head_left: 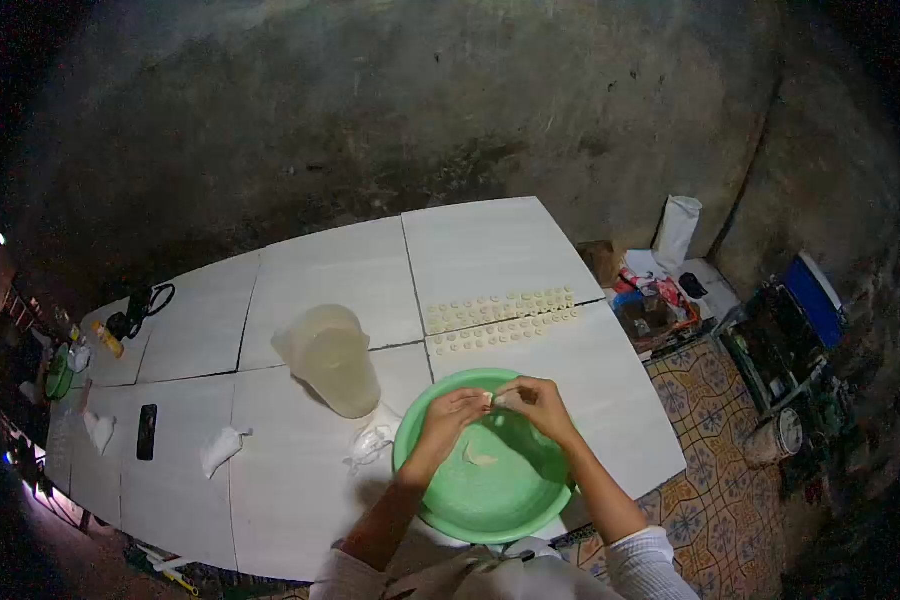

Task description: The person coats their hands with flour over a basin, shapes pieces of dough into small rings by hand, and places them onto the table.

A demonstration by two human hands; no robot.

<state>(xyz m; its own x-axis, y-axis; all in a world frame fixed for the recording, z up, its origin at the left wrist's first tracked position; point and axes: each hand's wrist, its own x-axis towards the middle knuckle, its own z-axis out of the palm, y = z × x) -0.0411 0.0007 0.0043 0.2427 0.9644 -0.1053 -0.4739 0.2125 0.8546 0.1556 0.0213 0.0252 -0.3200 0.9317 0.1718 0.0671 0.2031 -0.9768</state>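
Both my hands meet above the far half of a green plastic basin (pixel 530 528). My left hand (pixel 456 412) is closed, its fingertips pinching a small pale piece of dough (pixel 488 399). My right hand (pixel 536 402) is closed too, thumb and fingers pinching at the same piece from the right. Most of that piece is hidden by the fingers. Inside the basin lies a larger pale lump of dough (pixel 478 456). Beyond the basin, small round dough pieces (pixel 500 315) stand in several rows on the white tabletop (pixel 320 490).
A cloudy plastic pitcher (pixel 345 365) stands left of the basin, near a crumpled clear plastic bag (pixel 372 440). Farther left lie white bags (pixel 222 450) and a black phone (pixel 147 432). A box of odds and ends (pixel 655 310) and a bucket (pixel 778 435) are at right.
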